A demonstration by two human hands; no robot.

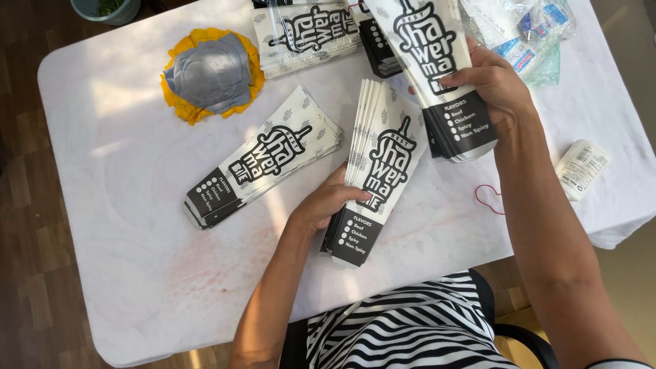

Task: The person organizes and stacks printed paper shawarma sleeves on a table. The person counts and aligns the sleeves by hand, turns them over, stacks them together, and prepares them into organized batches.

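Note:
My left hand (329, 200) grips the edge of a stack of long white-and-black printed paper sleeves (383, 171), standing tilted on the white table (123, 157). My right hand (493, 78) holds a second stack of the same sleeves (437, 61) raised above the table to the right. A third stack (263, 160) lies flat on the table, left of my left hand, untouched.
A wrapped bundle of sleeves (311, 31) and a dark pile (379, 44) lie at the far edge. A grey and yellow cloth pad (210, 72) sits far left. Clear plastic bags (526, 34), a red rubber band (486, 198) and a white roll (581, 169) lie right.

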